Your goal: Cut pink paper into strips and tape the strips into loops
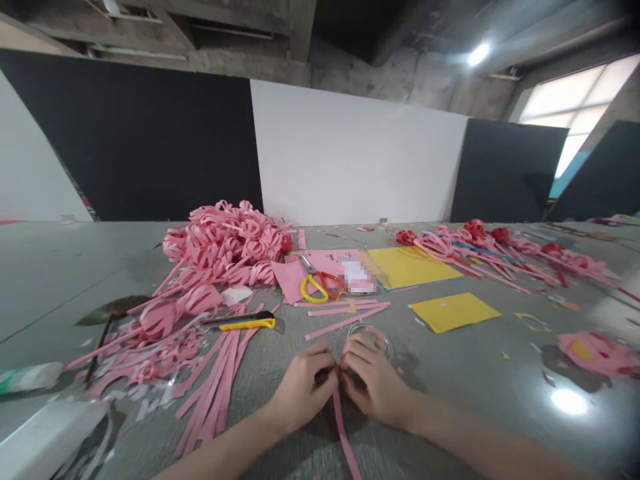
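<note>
My left hand (pixel 306 385) and my right hand (pixel 374 380) meet at the lower middle, fingertips pinched together. Between them is a pink paper strip (pixel 344 430), whose tail hangs down toward me; the pinched end is hidden by my fingers. Just behind my right hand lies a pale ring, perhaps a tape roll (pixel 389 348), partly covered. Ahead of my hands are a few loose pink strips (pixel 345 323). A yellow utility knife (pixel 249 323) rests to the left, beside a bundle of long pink strips (pixel 220 383). Scissors (pixel 316 285) with yellow and red handles lie farther off.
A large heap of curled pink paper (pixel 225 243) stands at the back left. Yellow sheets (pixel 455 312) lie right of centre, with pink and red paper flowers (pixel 475 243) behind. A pink paper piece (pixel 597 353) is far right; a white box (pixel 50 437) sits near left.
</note>
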### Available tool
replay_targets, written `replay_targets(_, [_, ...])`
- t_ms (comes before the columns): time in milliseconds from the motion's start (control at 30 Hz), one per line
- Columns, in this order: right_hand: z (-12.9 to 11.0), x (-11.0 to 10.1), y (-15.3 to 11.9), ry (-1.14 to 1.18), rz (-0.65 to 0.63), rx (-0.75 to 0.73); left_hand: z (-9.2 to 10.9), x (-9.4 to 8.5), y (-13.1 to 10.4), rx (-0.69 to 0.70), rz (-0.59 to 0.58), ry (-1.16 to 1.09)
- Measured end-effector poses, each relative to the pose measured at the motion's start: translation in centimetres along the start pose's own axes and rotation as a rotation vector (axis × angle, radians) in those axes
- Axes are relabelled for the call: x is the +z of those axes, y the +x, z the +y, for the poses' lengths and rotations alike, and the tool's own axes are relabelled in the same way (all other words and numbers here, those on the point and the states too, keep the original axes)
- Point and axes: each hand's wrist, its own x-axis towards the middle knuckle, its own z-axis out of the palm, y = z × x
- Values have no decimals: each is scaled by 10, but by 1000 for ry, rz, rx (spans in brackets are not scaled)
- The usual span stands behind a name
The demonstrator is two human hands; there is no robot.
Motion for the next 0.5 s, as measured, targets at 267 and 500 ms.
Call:
replay_targets(267, [-3, -2, -1, -124, 181, -113, 0, 4, 6, -81, 24, -283])
replay_targets(500, [-3, -3, -4, -91, 246, -56, 4, 7, 3, -151, 69, -402])
